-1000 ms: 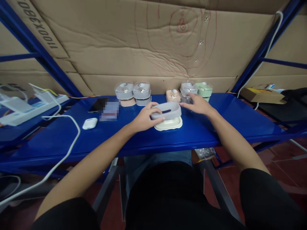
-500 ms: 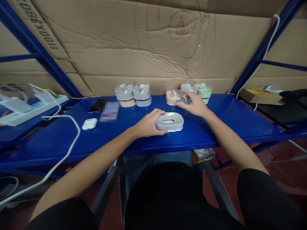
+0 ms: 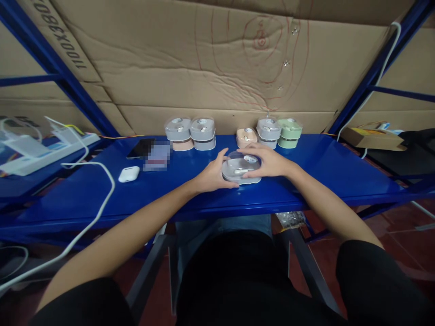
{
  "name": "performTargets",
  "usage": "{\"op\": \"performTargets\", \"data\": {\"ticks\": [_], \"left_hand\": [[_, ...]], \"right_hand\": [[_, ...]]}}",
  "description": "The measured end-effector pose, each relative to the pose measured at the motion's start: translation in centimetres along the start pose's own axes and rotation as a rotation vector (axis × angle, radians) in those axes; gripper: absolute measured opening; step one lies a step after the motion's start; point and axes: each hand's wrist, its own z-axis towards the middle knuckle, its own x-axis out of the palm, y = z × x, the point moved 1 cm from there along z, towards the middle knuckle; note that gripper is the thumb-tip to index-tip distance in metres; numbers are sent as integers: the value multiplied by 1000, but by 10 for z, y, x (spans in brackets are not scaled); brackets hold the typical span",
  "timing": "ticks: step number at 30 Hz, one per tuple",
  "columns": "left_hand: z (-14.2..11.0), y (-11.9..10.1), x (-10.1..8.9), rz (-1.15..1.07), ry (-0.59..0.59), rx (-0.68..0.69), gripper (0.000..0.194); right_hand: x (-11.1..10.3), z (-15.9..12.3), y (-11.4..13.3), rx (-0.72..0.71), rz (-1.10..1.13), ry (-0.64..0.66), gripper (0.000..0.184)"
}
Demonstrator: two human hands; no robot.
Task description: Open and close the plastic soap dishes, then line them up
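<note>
Near the front edge of the blue table stands a small oval grey box (image 3: 250, 180), with a clear plastic lid (image 3: 238, 161) over its top. My left hand (image 3: 215, 174) is curled round the left end of the box, thumb low at the front and fingers at the back. From the right, my right hand (image 3: 270, 162) grips the clear lid, its fingers bent over the far side and the thumb in front. A pale round sticker shows on the lid. Whether the lid sits fully down on the rim I cannot tell.
Behind my hands are a peach box (image 3: 246, 136), stacked grey boxes (image 3: 268, 130) and stacked green boxes (image 3: 289, 131). More stacks (image 3: 203, 131) stand to the left. A white earbud case (image 3: 129, 174), a dark phone (image 3: 141, 148) and a white cable (image 3: 110, 181) lie on the left.
My right hand has brought the clear lid from beside the peach box toward me and down onto the grey box. My left hand stays at the box's left end, its fingers slightly raised.
</note>
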Motion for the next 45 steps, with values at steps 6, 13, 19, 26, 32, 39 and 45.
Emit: {"op": "performTargets", "data": {"ticks": [6,13,19,26,32,39,45], "left_hand": [[2,3,2,8,-34,21,145],[3,0,-2,122,-13,46,131],[-2,-6,-11,222,-79,148,109],[43,-32,-31,306,-541,-62,93],[144,-67,-7,309,-531,-340,78],[188,-72,39,346,-586,-463,97],[186,-71,46,283,-516,-422,105]], "right_hand": [[19,6,2,-56,2,41,94],[17,9,4,-25,-16,119,92],[9,6,-6,30,23,2,89],[-39,-6,-57,314,-9,-641,104],[-48,-10,-78,415,-53,-746,112],[-46,-8,-77,435,-51,-716,109],[-45,-7,-67,411,-22,-784,101]]}}
